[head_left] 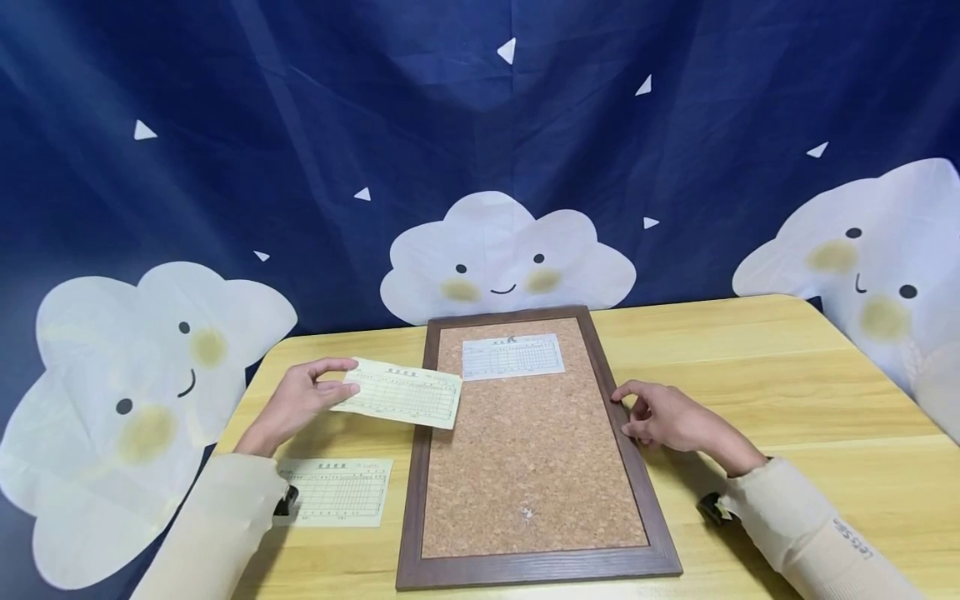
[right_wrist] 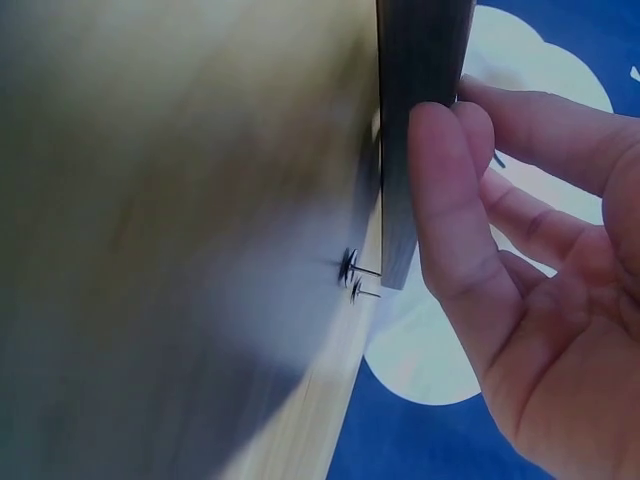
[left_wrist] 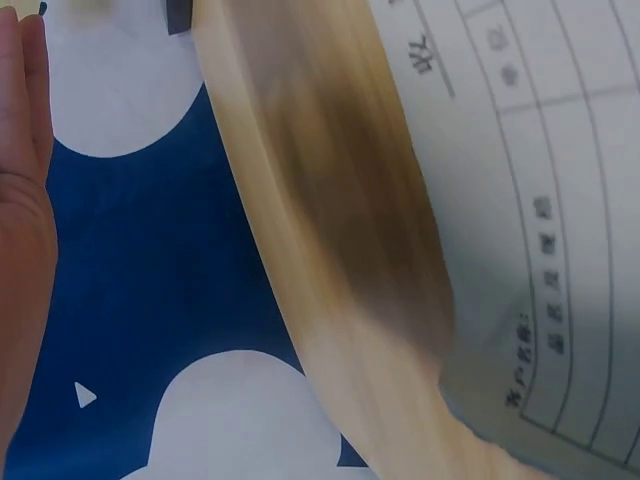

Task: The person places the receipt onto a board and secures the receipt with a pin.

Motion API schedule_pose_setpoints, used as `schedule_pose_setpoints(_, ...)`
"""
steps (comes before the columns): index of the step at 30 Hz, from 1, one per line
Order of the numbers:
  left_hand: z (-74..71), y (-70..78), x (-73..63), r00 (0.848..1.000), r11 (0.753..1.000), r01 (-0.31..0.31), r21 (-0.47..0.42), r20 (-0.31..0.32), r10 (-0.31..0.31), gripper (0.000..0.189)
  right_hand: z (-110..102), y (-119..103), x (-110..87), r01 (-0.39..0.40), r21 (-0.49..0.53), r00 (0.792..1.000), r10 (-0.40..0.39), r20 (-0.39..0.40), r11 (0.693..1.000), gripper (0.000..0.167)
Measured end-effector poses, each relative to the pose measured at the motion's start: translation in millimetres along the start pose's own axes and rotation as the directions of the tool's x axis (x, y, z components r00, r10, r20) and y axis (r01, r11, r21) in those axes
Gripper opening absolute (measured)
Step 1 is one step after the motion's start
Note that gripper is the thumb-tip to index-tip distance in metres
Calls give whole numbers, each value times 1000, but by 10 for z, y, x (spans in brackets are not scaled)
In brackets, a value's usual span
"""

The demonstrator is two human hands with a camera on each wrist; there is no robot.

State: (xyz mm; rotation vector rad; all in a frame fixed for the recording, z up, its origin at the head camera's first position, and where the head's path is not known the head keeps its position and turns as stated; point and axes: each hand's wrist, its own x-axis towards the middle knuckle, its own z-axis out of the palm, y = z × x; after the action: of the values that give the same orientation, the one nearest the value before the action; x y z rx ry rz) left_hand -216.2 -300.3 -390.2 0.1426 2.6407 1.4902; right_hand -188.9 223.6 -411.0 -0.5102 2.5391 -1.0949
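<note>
My left hand (head_left: 303, 396) pinches a pale yellow ruled form (head_left: 401, 392) by its left end. Its right end overlaps the corkboard's left frame in the head view; the left wrist view shows the printed sheet (left_wrist: 560, 200) close up. The framed corkboard (head_left: 532, 467) lies on the table, with a bluish-white form (head_left: 513, 358) near its top under a dark pin (head_left: 512, 339). With thumb and index finger my right hand (head_left: 671, 417) holds the board's right frame edge. Beside that dark frame (right_wrist: 415, 150), two pins (right_wrist: 350, 268) show in the right wrist view.
Another yellow form (head_left: 337, 492) lies flat on the wooden table (head_left: 750, 358), left of the board and partly behind my left sleeve. A small silvery thing (head_left: 527, 515) sits low on the cork. Behind the table hangs a blue cloth (head_left: 450, 100) with clouds.
</note>
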Motion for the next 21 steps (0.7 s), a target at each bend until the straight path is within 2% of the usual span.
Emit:
schedule_pose_setpoints(6, 37, 17, 13, 1000, 999, -9, -44, 1, 9, 56, -5, -31, 32, 41, 27, 999, -40, -27, 999, 35)
schedule_pose_setpoints(13, 89, 73, 25, 1000, 998, -12, -63, 10, 13, 56, 0, -108, 89, 72, 164, 997, -71, -16, 984, 32)
schedule_pose_setpoints(21, 149, 121, 65, 999, 994, -44, -97, -2, 44, 54, 13, -146, 140, 88, 226, 996, -88, -10, 970, 36)
